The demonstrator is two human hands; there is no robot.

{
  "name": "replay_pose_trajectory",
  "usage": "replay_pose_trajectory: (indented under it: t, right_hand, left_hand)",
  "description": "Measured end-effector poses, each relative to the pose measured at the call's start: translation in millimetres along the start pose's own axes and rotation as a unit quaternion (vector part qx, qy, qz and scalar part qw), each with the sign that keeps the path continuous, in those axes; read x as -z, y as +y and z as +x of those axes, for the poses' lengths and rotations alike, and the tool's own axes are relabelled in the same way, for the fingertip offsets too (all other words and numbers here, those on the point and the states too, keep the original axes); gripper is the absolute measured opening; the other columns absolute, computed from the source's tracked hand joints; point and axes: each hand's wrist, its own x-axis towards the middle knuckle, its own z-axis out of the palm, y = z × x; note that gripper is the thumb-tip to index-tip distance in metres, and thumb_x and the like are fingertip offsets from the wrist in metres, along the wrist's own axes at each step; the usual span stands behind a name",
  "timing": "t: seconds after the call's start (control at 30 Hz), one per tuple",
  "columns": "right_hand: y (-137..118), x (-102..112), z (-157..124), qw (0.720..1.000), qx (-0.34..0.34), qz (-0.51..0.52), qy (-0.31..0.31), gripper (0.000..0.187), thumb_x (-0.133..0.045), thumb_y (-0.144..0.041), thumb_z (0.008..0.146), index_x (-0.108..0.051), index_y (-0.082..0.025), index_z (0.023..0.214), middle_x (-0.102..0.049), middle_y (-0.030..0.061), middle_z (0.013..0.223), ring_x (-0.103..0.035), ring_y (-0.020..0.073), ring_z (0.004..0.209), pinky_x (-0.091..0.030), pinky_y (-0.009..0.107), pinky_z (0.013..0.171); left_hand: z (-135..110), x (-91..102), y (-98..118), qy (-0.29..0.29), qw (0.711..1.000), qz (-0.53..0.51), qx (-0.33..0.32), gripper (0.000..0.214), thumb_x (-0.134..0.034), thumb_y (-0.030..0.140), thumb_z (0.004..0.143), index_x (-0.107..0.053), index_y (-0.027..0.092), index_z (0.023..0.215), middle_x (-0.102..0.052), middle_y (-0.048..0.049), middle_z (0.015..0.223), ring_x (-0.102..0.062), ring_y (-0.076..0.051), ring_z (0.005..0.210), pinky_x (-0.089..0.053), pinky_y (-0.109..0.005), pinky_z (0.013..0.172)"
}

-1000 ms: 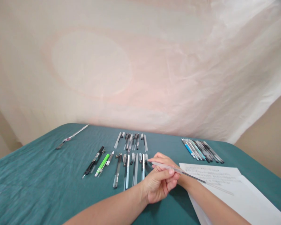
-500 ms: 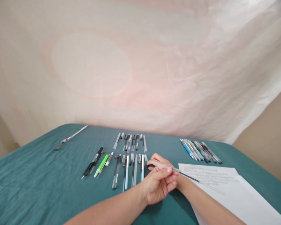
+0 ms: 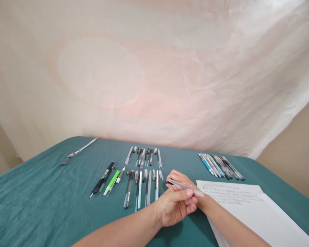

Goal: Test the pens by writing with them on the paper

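In my left hand (image 3: 176, 206) a frosted, translucent pen barrel (image 3: 186, 188) is pinched between thumb and fingers, slanting down to the right. My right hand (image 3: 180, 178) lies just behind it, fingers curled at the barrel's upper left end. A small dark piece (image 3: 169, 182) shows at those fingertips; what it belongs to is mostly hidden. Left of my hands, a near row of pen parts holds clear barrels (image 3: 149, 188), light blue pens (image 3: 139, 190) and a dark-gripped pen (image 3: 128, 188). Caps (image 3: 145, 174) lie among them.
Behind is another row of pen parts (image 3: 143, 156). A green pen (image 3: 112, 181) and a black pen (image 3: 102, 180) lie left, a long thin pen (image 3: 78, 151) farther off. Several pens (image 3: 220, 166) sit at back right, above written paper sheets (image 3: 247, 212) on the green tablecloth (image 3: 54, 206).
The dark, thin refill that stuck out of the barrel's right end no longer shows. The barrel has shifted slightly right and down, and my right hand has moved a little to the right.
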Motion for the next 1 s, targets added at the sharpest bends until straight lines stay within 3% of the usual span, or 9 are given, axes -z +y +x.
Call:
replay_pose_trajectory:
  t: [0.1, 0.2, 0.4, 0.6, 0.83, 1.0]
  right_hand:
    - [8, 4, -3, 0.991, 0.061, -0.113, 0.028, 0.011, -0.051, -0.022, 0.075, -0.058, -0.024, 0.082, -0.055, 0.0019, 0.088, -0.053, 0.0167, 0.077, -0.042, 0.025, 0.067]
    - [17, 10, -2, 0.979, 0.073, -0.184, 0.051, 0.013, -0.052, -0.019, 0.071, -0.059, -0.021, 0.082, -0.056, 0.0021, 0.083, -0.053, 0.0162, 0.074, -0.042, 0.026, 0.067]
    - [15, 47, -11, 0.981, 0.052, -0.133, 0.134, 0.014, -0.049, -0.015, 0.071, -0.059, -0.017, 0.08, -0.057, 0.0031, 0.078, -0.054, 0.0135, 0.067, -0.044, 0.026, 0.065]
    - [1, 83, -39, 0.999, -0.016, -0.023, 0.026, 0.011, -0.055, -0.023, 0.07, -0.06, -0.015, 0.077, -0.058, 0.0022, 0.077, -0.056, 0.0128, 0.066, -0.044, 0.024, 0.06]
    - [-14, 84, -48, 0.996, -0.061, 0.057, -0.012, 0.019, -0.061, -0.029, 0.068, -0.056, -0.014, 0.08, -0.058, -0.0003, 0.066, -0.053, 0.0113, 0.061, -0.04, 0.022, 0.055]
    - [-18, 81, -47, 0.996, -0.04, 0.077, -0.013, 0.017, -0.062, -0.027, 0.068, -0.055, -0.014, 0.078, -0.058, -0.0011, 0.064, -0.052, 0.0098, 0.059, -0.039, 0.021, 0.054]
  left_hand:
    - [2, 0.8, 0, 0.018, 1.0, 0.017, -0.013, 0.011, -0.067, 0.01, 0.07, -0.065, 0.014, 0.08, -0.069, -0.0052, 0.075, -0.063, -0.009, 0.061, -0.047, -0.019, 0.064]
    - [5, 2.0, -1, 0.046, 0.997, 0.028, -0.054, 0.009, -0.066, 0.011, 0.071, -0.065, 0.013, 0.081, -0.069, -0.0059, 0.078, -0.063, -0.008, 0.064, -0.047, -0.017, 0.063]
    - [13, 8.3, -3, 0.126, 0.984, 0.048, -0.118, 0.016, -0.067, 0.016, 0.071, -0.063, 0.013, 0.085, -0.069, -0.0069, 0.082, -0.064, -0.01, 0.072, -0.048, -0.018, 0.067]
    - [17, 13.1, -4, 0.169, 0.972, 0.05, -0.156, 0.02, -0.072, 0.019, 0.065, -0.062, 0.013, 0.081, -0.068, -0.0052, 0.077, -0.064, -0.012, 0.071, -0.048, -0.02, 0.068]
    - [18, 13.7, -3, 0.178, 0.969, 0.056, -0.164, 0.021, -0.073, 0.02, 0.065, -0.061, 0.014, 0.081, -0.067, -0.0037, 0.074, -0.063, -0.012, 0.071, -0.048, -0.02, 0.068]
    - [18, 15.2, -4, 0.173, 0.97, 0.06, -0.162, 0.022, -0.072, 0.019, 0.065, -0.06, 0.013, 0.083, -0.066, -0.0043, 0.076, -0.063, -0.011, 0.072, -0.048, -0.02, 0.068]
